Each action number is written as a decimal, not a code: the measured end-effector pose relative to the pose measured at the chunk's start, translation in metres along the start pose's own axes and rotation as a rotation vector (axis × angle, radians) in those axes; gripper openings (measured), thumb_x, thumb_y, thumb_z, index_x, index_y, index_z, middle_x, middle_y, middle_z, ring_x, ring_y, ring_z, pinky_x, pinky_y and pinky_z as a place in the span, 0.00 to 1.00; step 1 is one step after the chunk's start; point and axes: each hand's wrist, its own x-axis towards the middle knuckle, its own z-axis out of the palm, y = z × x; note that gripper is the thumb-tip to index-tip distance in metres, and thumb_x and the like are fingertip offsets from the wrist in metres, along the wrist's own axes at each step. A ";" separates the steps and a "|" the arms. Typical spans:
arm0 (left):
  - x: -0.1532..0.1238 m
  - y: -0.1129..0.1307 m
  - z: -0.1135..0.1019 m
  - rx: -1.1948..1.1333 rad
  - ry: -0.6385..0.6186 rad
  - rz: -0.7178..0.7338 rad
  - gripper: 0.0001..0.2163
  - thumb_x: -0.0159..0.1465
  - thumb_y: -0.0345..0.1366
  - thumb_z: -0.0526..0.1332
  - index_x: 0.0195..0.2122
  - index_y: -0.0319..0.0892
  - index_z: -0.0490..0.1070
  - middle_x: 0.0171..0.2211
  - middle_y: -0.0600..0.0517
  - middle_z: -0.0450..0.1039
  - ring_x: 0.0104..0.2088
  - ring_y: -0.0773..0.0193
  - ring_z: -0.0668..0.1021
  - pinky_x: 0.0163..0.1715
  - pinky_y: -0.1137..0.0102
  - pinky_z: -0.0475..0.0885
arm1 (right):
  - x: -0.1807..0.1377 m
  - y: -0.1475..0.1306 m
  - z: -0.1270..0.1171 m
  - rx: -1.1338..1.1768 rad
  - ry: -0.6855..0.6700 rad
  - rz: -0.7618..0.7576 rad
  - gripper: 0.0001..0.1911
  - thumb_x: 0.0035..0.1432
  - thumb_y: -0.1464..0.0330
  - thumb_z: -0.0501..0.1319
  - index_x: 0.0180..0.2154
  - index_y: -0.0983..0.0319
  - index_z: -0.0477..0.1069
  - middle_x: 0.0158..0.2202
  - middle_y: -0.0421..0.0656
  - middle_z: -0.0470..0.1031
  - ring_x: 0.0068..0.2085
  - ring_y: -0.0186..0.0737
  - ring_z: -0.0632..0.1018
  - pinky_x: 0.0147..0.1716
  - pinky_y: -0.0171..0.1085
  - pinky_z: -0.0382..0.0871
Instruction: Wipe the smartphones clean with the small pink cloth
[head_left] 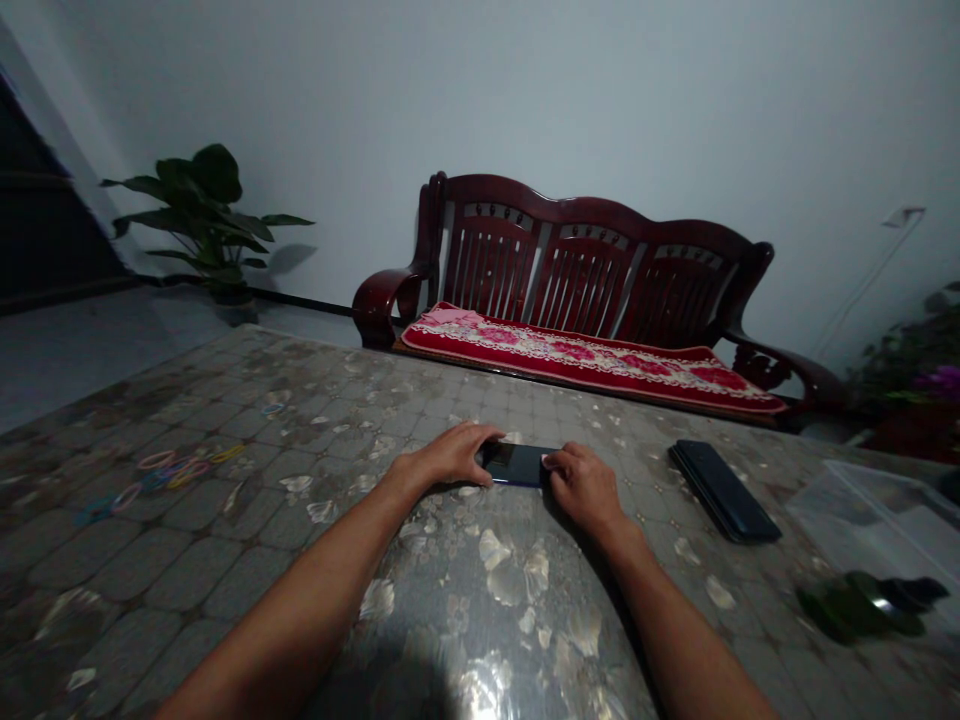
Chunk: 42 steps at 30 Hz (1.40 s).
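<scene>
A large table (pixel 225 560) covered in a glossy grey cloth with a paving-stone and pale leaf pattern fills the lower view. Beyond its far edge stands a dark red carved wooden settee (pixel 585 260) with a red and cream floral cushion (pixel 585 358), and a broad-leaved green potted plant (pixel 202 215) stands off the far left corner. Near the right edge lies a clear plastic box (pixel 877 515), with a dark green lumpy object (pixel 855 605), too blurred to identify, just in front of it. A long flat black case (pixel 724 490) lies towards the far right. Coloured thin rubber bands (pixel 176 468) are scattered near the left edge. In the middle of the table lies a dark, glossy flat phone (pixel 517 464). The left hand (pixel 450 455) grips its left end with curled fingers; the right hand (pixel 585 485) pinches its right end.
</scene>
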 end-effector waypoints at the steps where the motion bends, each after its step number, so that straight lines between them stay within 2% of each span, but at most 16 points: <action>1: 0.000 0.000 0.000 0.000 -0.002 0.001 0.37 0.51 0.37 0.75 0.62 0.39 0.66 0.58 0.43 0.73 0.57 0.48 0.74 0.58 0.62 0.66 | 0.001 0.001 -0.001 -0.014 -0.007 0.025 0.12 0.58 0.75 0.58 0.38 0.60 0.80 0.37 0.45 0.77 0.41 0.41 0.75 0.38 0.35 0.61; 4: 0.000 0.000 0.000 -0.008 0.003 0.012 0.38 0.50 0.38 0.76 0.62 0.40 0.66 0.57 0.43 0.73 0.56 0.48 0.74 0.57 0.62 0.67 | 0.004 -0.006 0.001 -0.016 -0.023 -0.011 0.13 0.59 0.76 0.58 0.41 0.60 0.80 0.38 0.45 0.76 0.42 0.42 0.74 0.39 0.35 0.62; 9: 0.001 -0.003 0.001 -0.021 0.008 0.027 0.38 0.49 0.40 0.77 0.61 0.42 0.67 0.57 0.44 0.73 0.56 0.48 0.74 0.57 0.62 0.67 | 0.005 -0.025 0.008 0.081 -0.047 -0.245 0.15 0.61 0.76 0.58 0.44 0.60 0.79 0.38 0.45 0.76 0.41 0.43 0.73 0.40 0.36 0.63; 11: 0.001 -0.004 0.002 -0.017 0.008 0.028 0.38 0.49 0.41 0.77 0.61 0.43 0.66 0.57 0.45 0.73 0.56 0.47 0.74 0.56 0.62 0.67 | 0.005 -0.026 0.008 0.099 -0.055 -0.275 0.15 0.61 0.76 0.58 0.45 0.59 0.79 0.38 0.45 0.76 0.41 0.42 0.74 0.40 0.37 0.63; 13: 0.001 -0.005 0.002 -0.014 0.009 0.025 0.38 0.49 0.40 0.76 0.61 0.44 0.66 0.57 0.45 0.73 0.56 0.47 0.74 0.56 0.61 0.67 | 0.005 -0.022 0.006 0.077 -0.051 -0.220 0.15 0.61 0.76 0.58 0.45 0.59 0.79 0.39 0.45 0.76 0.41 0.43 0.74 0.40 0.37 0.63; 17: 0.001 -0.005 0.003 -0.014 0.007 0.013 0.38 0.50 0.40 0.76 0.61 0.43 0.66 0.57 0.44 0.72 0.57 0.47 0.74 0.57 0.62 0.66 | 0.008 -0.003 0.001 -0.022 -0.029 -0.013 0.15 0.61 0.77 0.58 0.45 0.60 0.80 0.40 0.47 0.77 0.43 0.44 0.74 0.40 0.37 0.63; 20: 0.002 -0.007 0.005 -0.013 0.012 0.017 0.38 0.49 0.40 0.76 0.61 0.43 0.66 0.57 0.45 0.73 0.56 0.48 0.74 0.56 0.63 0.67 | 0.011 0.003 0.001 -0.058 -0.030 0.048 0.15 0.62 0.76 0.58 0.45 0.60 0.80 0.40 0.48 0.77 0.44 0.45 0.74 0.40 0.37 0.63; 28: 0.001 -0.009 0.006 -0.013 0.016 0.043 0.38 0.48 0.39 0.76 0.61 0.43 0.65 0.54 0.46 0.75 0.54 0.48 0.75 0.54 0.63 0.68 | 0.008 -0.014 0.009 0.077 -0.037 -0.171 0.17 0.60 0.78 0.57 0.45 0.60 0.79 0.39 0.45 0.76 0.42 0.42 0.74 0.40 0.36 0.63; 35: 0.001 -0.010 0.007 -0.018 0.035 0.051 0.40 0.47 0.39 0.76 0.61 0.42 0.64 0.53 0.45 0.74 0.53 0.48 0.75 0.53 0.63 0.69 | 0.014 -0.016 0.008 0.047 -0.033 -0.045 0.16 0.60 0.78 0.58 0.43 0.59 0.80 0.39 0.45 0.77 0.44 0.43 0.75 0.40 0.35 0.64; 39: 0.001 -0.010 0.007 -0.039 0.032 0.049 0.41 0.46 0.39 0.77 0.61 0.44 0.63 0.52 0.46 0.75 0.54 0.48 0.75 0.53 0.62 0.69 | 0.019 -0.020 0.008 0.017 -0.039 -0.038 0.15 0.60 0.78 0.58 0.43 0.59 0.80 0.39 0.47 0.77 0.42 0.44 0.75 0.39 0.36 0.64; 42: 0.001 -0.012 0.007 -0.062 0.034 0.048 0.41 0.46 0.38 0.77 0.61 0.44 0.63 0.52 0.47 0.76 0.54 0.48 0.76 0.54 0.62 0.68 | 0.021 -0.023 0.007 0.040 -0.067 -0.090 0.16 0.60 0.78 0.57 0.43 0.59 0.80 0.39 0.46 0.76 0.43 0.43 0.75 0.40 0.35 0.63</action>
